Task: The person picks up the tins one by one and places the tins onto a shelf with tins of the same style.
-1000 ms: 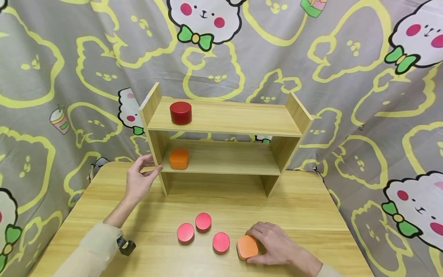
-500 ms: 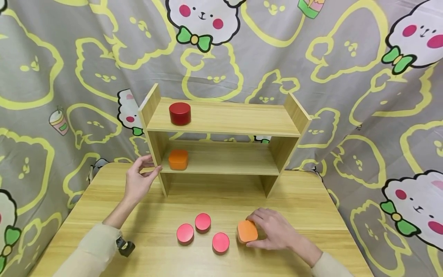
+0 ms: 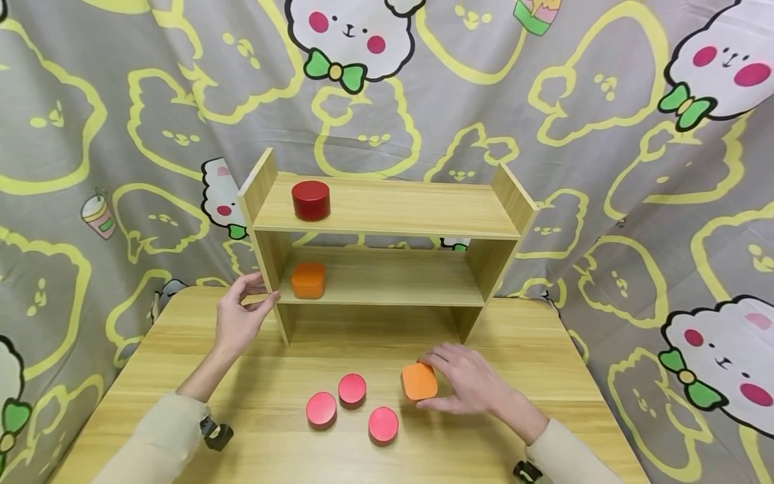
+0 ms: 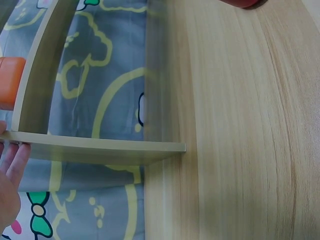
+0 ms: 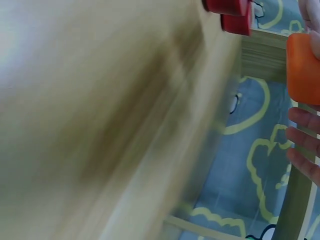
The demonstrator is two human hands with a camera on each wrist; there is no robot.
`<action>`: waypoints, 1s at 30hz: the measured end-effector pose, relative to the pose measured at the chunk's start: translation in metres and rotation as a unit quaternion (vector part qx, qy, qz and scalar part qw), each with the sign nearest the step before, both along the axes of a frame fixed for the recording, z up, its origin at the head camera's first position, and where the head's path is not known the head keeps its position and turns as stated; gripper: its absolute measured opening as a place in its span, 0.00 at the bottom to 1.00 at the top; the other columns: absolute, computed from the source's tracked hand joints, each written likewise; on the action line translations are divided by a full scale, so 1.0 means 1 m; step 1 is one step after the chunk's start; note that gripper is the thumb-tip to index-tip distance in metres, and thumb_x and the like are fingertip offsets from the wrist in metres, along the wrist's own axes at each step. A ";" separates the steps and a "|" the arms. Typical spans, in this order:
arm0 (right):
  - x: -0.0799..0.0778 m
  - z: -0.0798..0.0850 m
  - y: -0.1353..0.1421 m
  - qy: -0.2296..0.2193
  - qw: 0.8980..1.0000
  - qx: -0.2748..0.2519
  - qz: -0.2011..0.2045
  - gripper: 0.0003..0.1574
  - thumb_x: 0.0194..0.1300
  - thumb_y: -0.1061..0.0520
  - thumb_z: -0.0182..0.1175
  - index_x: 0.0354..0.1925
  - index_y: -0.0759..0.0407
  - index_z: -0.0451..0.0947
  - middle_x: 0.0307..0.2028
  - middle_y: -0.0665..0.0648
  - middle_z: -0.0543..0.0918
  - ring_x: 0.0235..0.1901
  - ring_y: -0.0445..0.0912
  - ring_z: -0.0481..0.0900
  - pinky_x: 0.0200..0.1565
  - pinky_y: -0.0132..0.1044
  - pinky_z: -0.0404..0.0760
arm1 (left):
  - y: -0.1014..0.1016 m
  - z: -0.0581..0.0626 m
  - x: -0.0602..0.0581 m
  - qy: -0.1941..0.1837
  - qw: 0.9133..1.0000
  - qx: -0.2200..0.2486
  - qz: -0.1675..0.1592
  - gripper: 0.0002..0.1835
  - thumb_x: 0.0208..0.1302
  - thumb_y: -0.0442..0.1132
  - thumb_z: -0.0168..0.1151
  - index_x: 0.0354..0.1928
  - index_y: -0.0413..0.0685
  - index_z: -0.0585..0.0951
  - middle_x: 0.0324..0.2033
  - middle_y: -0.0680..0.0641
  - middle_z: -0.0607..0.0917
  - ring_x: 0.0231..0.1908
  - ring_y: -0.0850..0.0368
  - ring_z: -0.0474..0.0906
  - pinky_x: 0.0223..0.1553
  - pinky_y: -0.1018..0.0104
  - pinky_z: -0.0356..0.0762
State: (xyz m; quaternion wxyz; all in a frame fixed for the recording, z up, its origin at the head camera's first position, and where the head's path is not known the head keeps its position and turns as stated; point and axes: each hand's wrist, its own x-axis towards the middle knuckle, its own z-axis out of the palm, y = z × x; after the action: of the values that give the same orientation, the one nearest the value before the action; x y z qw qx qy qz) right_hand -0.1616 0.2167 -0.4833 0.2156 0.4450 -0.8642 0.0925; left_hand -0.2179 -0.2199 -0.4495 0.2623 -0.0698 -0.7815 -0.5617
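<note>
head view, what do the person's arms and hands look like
The left hand and right hand are bare, without gloves. The left sleeve and right sleeve are plain cream. The left wrist camera and right wrist camera are small and black.

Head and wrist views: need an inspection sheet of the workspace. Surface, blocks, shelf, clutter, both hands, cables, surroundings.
Surface: wood-grain table, shelf standing upright on it.
Loose blocks: three red round blocks on the table, in front of the shelf.
Shelved blocks: dark red round block on the top board, orange block on the board below, both toward the left end.
Clutter: nothing seen.
Left hand grip: thumb and fingers at the shelf's left side panel.
Right hand grip: on a second orange block, which appears lifted off the table.
Cables: nothing plainly seen.
Surroundings: grey curtain with yellow outlines and white cartoon animals, behind and at both sides.
</note>
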 end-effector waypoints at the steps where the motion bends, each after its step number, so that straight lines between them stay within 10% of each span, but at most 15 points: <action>1: -0.001 0.002 -0.001 0.001 1.000 -0.002 0.000 0.41 0.55 0.22 0.72 0.51 0.51 0.84 0.44 0.47 0.89 0.43 0.42 0.86 0.47 0.40 0.91 | 0.000 0.000 0.000 0.001 1.000 -0.001 0.000 0.22 0.64 0.25 0.72 0.59 0.33 0.80 0.44 0.70 0.80 0.43 0.80 0.79 0.41 0.88 0.83; 30: -0.042 0.056 -0.059 0.025 0.999 -0.024 0.003 0.42 0.51 0.28 0.77 0.54 0.52 0.84 0.46 0.48 0.89 0.45 0.44 0.88 0.48 0.39 0.91 | 0.002 0.000 0.001 0.000 1.000 -0.006 0.007 0.22 0.64 0.24 0.71 0.59 0.31 0.80 0.43 0.69 0.80 0.42 0.81 0.79 0.40 0.89 0.83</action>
State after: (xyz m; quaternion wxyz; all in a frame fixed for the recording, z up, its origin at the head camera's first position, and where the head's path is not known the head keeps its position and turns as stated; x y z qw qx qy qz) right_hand -0.2034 0.1581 -0.4270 0.2479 0.4444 -0.8547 0.1028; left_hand -0.2168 -0.2179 -0.4496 0.2660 -0.0653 -0.7852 -0.5554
